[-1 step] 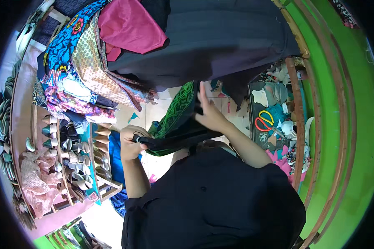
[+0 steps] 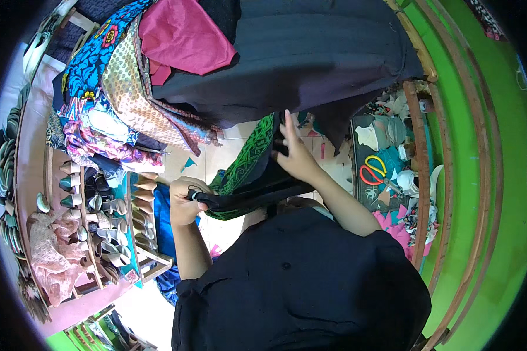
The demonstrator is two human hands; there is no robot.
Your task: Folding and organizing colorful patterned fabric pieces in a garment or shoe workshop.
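The left hand (image 2: 184,202) is closed in a fist around one bunched end of a dark cloth with a green patterned band (image 2: 249,169), knuckles toward the camera, low and to the left of the person's chest. The right hand (image 2: 295,155) lies higher and further right, fingers fairly straight and together, laid flat against the upper part of the same cloth where it rises toward the heap above; whether its thumb pinches the fabric from behind cannot be seen.

The cloth runs as a long strip between the two hands, its long axis slanting from the left fist at the lower left up to the right hand at the upper right, the green band on its left edge and the black part toward the body. Both hands are on it; the left holds the lower end, the right sits at the upper end, nearest the pile.

Above hangs a large black fabric (image 2: 310,52), with a magenta piece (image 2: 181,38) and blue floral cloths (image 2: 93,64) stacked beside it. To the right, well apart, scissors with red and yellow handles (image 2: 372,169) lie among fabric scraps. To the left stands a wooden rack of thread cones (image 2: 108,216).
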